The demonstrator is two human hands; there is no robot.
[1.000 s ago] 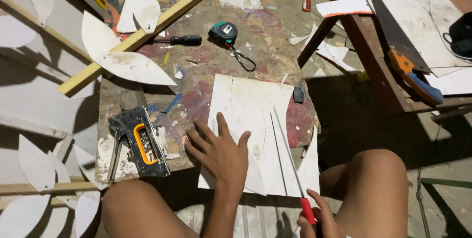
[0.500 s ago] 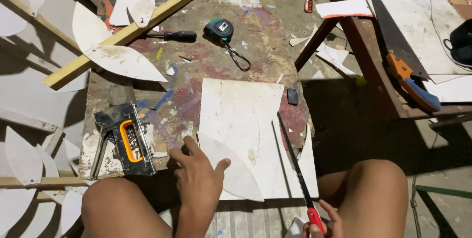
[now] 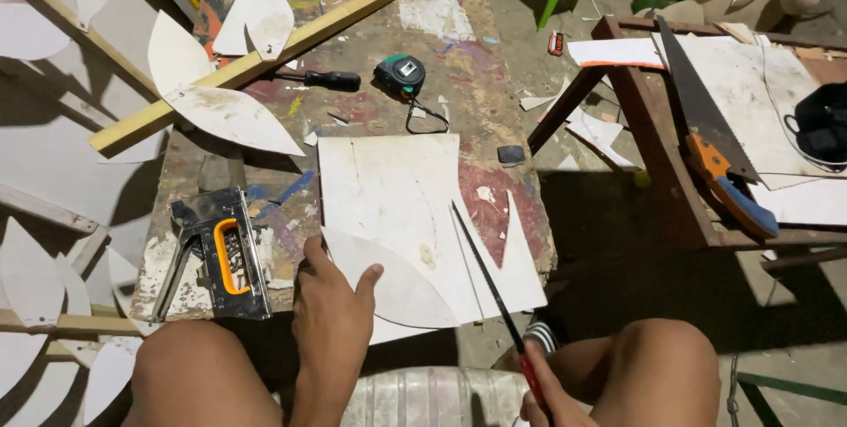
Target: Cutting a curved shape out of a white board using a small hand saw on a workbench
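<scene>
My left hand [image 3: 331,321] rests on the near edge of a paint-stained workbench [image 3: 459,65], thumb and fingers gripping the left end of a white leaf-shaped cutout [image 3: 397,286]. The cutout lies over the near corner of a white board sheet [image 3: 397,189]. My right hand [image 3: 543,396], low between my knees, grips the red handle of a thin saw blade [image 3: 485,277]. The blade slants up across the sheet's right part. Beside my left hand sits a staple gun [image 3: 221,255] with an orange grip.
A tape measure [image 3: 400,74], a screwdriver [image 3: 322,79] and a long wooden batten [image 3: 282,43] lie at the bench's far side, with white leaf cutouts [image 3: 231,118]. A handsaw [image 3: 710,140] rests on a table [image 3: 653,171] to the right. More cutouts [image 3: 31,273] lie left.
My left hand slid from flat on the sheet to its near left corner and took hold of the leaf-shaped cutout, which now lies separate over the sheet. The saw blade shifted slightly.
</scene>
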